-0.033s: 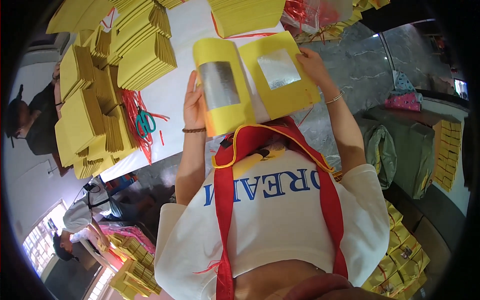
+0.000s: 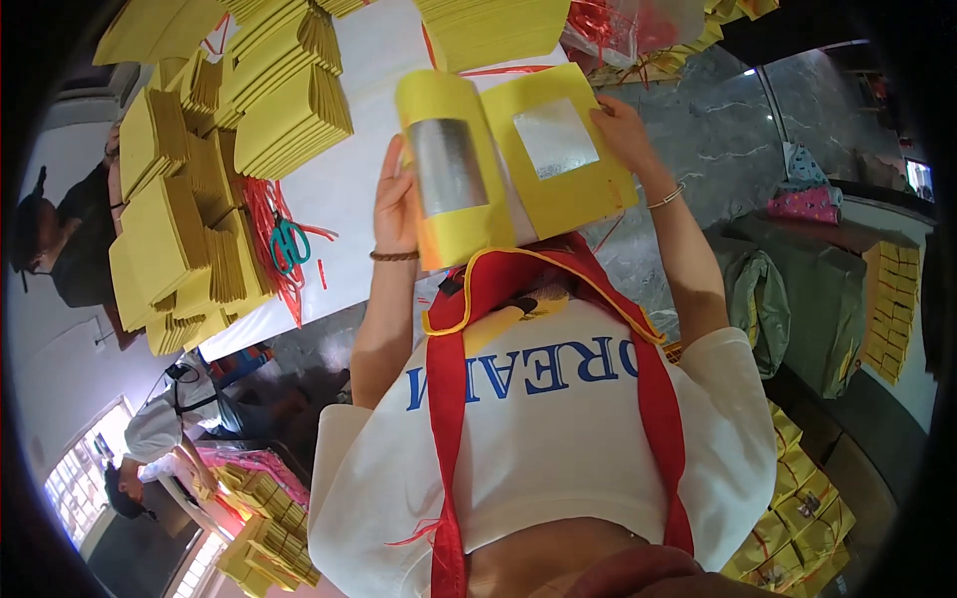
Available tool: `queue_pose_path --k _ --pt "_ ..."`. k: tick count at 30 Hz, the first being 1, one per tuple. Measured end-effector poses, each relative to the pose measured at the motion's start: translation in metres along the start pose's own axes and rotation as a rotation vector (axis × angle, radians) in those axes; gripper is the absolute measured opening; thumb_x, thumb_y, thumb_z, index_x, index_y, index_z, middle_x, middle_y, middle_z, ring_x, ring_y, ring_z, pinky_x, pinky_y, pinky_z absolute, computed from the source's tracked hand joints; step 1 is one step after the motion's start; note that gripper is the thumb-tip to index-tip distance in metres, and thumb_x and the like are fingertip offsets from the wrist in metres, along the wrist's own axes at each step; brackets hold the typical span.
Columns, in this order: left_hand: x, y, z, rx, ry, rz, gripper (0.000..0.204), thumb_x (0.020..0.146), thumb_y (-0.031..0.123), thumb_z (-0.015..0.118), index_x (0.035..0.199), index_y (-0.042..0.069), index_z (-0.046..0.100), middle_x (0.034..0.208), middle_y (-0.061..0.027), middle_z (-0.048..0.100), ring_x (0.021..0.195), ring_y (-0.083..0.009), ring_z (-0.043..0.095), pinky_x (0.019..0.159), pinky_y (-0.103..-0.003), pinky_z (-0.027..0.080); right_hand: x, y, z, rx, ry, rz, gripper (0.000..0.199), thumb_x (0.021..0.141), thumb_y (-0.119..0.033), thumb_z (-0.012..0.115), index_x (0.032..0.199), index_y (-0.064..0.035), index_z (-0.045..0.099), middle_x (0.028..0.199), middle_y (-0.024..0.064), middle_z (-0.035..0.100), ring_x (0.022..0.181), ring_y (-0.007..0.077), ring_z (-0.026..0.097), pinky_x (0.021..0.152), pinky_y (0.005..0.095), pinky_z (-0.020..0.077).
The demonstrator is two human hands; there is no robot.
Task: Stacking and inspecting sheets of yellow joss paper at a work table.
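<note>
Left hand [image 2: 395,211], curled yellow sheet [image 2: 454,227] shifted right | hand partly hidden

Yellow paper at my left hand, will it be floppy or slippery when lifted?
The yellow paper is probably floppy, since it bows into a curve beside the left hand. Its shiny silver patch may feel slicker than the duller yellow.

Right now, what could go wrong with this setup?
1. The left sheet bows up beside the left hand; squeezing it might crease it.
2. The right hand grips only the upper right edge of the right sheet, so it could slip or twist.
3. The scissors lie by tangled red ribbons; a tug there may drag them.
</note>
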State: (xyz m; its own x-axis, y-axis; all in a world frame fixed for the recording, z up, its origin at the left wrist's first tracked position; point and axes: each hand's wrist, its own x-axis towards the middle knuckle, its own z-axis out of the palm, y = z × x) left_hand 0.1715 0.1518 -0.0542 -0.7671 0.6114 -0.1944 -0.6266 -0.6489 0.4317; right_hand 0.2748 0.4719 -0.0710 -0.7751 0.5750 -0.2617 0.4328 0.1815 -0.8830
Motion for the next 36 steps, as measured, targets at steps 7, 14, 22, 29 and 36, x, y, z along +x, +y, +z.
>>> queue_pose_path --k 7,14,22,29,36 --pt "0.035 -0.068 0.048 0.142 -0.049 -0.076 0.045 0.081 -0.009 0.047 0.123 0.002 0.040 0.118 -0.0094 0.050 0.108 -0.0181 0.049 0.093 -0.030 0.041 0.003 0.015 0.005 0.023 0.073 -0.006 0.036 0.078 -0.014 0.055 0.111 -0.0001 0.055 0.085 0.0112 0.062 0.073 0.0163 0.058 0.067 0.0283 0.0442" --pt "0.048 -0.097 0.018 1.015 0.170 0.074 0.041 0.070 -0.004 0.060 0.110 0.001 0.051 0.083 -0.0008 0.051 0.069 -0.0100 0.045 0.062 -0.022 0.039 0.003 0.016 0.005 0.191 0.086 -0.006 0.035 0.082 -0.019 0.051 0.112 -0.0002 0.055 0.087 0.0114 0.062 0.078 0.0173 0.058 0.070 0.0273 0.0441" --pt "0.063 -0.109 0.019 1.197 0.184 0.097 0.043 0.070 0.004 0.065 0.111 0.002 0.051 0.076 -0.0053 0.054 0.068 -0.0142 0.050 0.061 -0.026 0.043 0.004 0.025 0.000 -0.036 0.189 -0.049 0.044 0.081 -0.030 0.053 0.112 0.0011 0.054 0.098 0.0153 0.061 0.086 0.0232 0.058 0.078 0.0311 0.0430" --pt "0.056 -0.088 0.049 1.614 0.154 0.078 0.060 0.073 0.023 0.066 0.122 0.000 0.039 0.105 -0.0226 0.052 0.090 -0.0311 0.054 0.075 -0.036 0.045 -0.011 0.003 -0.003 -0.062 0.002 0.040 0.045 0.079 -0.029 0.056 0.112 0.0019 0.053 0.099 0.0156 0.061 0.085 0.0236 0.059 0.076 0.0314 0.0439" --pt "0.062 -0.095 0.028 1.588 -0.034 0.166 0.064 0.072 0.022 0.066 0.124 -0.001 0.036 0.116 -0.0252 0.045 0.106 -0.0367 0.045 0.087 -0.039 0.040 -0.018 -0.003 -0.002 0.368 -0.173 0.100 0.040 0.078 -0.012 0.061 0.116 -0.0023 0.050 0.098 0.0054 0.059 0.084 0.0114 0.055 0.074 0.0244 0.0439"
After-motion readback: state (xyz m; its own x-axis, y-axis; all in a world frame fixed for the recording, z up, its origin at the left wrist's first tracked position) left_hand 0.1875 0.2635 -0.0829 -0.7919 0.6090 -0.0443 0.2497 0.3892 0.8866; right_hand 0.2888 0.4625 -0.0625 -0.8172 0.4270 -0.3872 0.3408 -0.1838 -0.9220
